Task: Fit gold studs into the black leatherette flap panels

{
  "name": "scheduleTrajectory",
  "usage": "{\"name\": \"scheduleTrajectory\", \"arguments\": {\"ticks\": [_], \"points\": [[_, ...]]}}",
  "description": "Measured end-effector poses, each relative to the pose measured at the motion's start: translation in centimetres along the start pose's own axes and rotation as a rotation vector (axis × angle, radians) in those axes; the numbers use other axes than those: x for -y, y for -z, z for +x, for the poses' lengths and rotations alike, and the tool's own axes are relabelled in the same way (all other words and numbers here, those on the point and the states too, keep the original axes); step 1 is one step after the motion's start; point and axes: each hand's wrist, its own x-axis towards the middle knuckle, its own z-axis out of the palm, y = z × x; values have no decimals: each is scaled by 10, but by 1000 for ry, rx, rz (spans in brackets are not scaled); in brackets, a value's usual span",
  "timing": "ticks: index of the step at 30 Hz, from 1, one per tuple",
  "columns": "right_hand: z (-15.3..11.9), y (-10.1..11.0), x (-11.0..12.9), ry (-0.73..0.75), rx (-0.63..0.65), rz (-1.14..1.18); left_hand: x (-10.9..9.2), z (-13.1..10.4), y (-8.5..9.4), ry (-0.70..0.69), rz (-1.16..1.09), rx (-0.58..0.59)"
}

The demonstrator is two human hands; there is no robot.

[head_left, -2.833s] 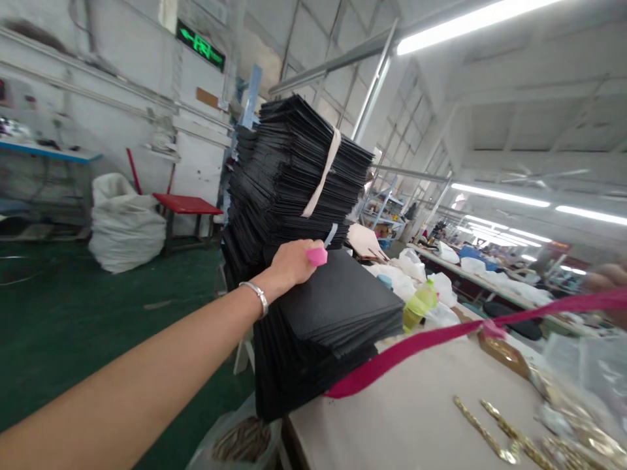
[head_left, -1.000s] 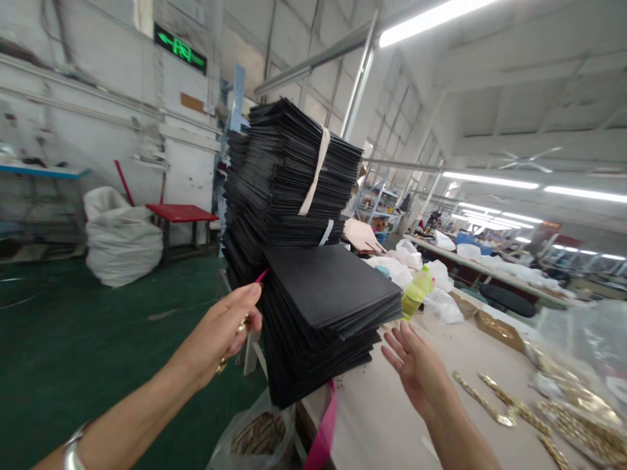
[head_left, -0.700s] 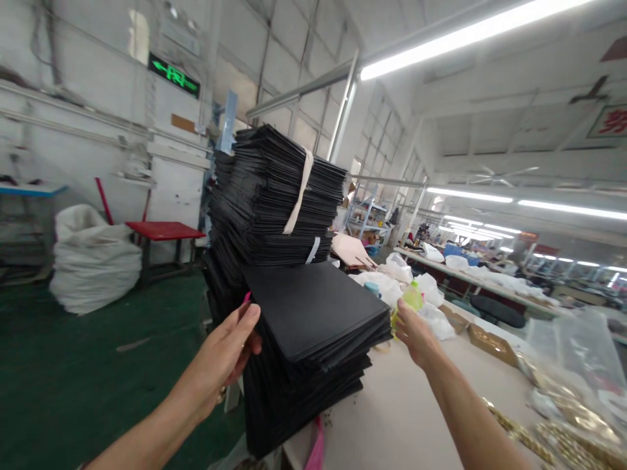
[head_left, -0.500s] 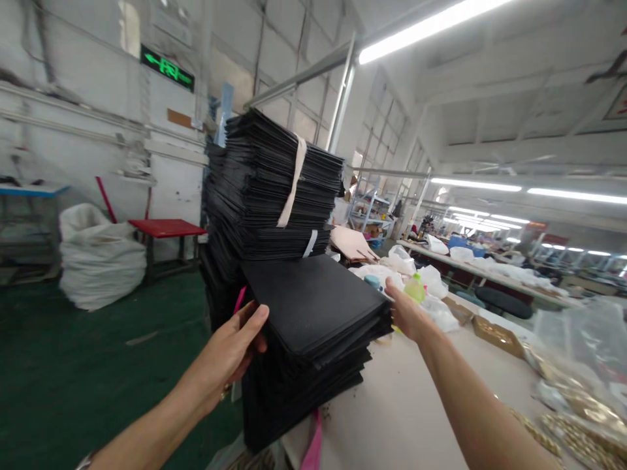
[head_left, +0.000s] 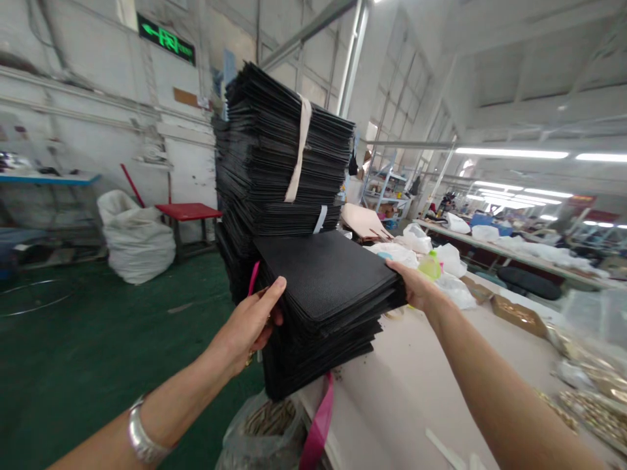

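A low pile of black sheets stands at the table's left edge. My left hand grips the pile's left side, thumb near the top edge and fingers curled beside it. At the right corner, my right hand is closed on the sheets, its fingertips partly hidden. Directly behind rises a taller black stack, bound by a cream strip; a smaller pale strip shows lower down. A pink ribbon hangs below the low pile.
The pale table carries plastic bags, a yellow-green bottle, a cardboard box and gold-coloured pieces. Under its left edge is a clear bag. A white sack and red stool stand on the green floor.
The view has shifted, showing more of the floor and table. My right hand has closed onto the right corner of the low pile; my left hand stays at its left side.
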Motion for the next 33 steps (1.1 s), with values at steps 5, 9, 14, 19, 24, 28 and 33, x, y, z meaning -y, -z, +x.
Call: {"name": "scheduleTrajectory", "arguments": {"ticks": [5, 9, 14, 19, 24, 28, 33], "points": [[-31, 3, 9, 37, -1, 53, -2, 1, 17, 88, 32, 25], [-60, 9, -11, 83, 19, 181, -2, 1, 29, 153, 31, 83], [-84, 10, -75, 172, 45, 640, -2, 3, 29, 182, 12, 130], [-107, -28, -121, 33, 116, 900, -2, 7, 29, 168, -4, 140], [-121, -68, -107, 7, -18, 931, -6, -2, 26, 139, -7, 115], [-122, -69, -88, -35, -73, 881, -3, -19, 15, 122, -16, 101], [-116, -62, -79, -36, -93, 847, 2, -39, 5, 128, -28, 113]]}}
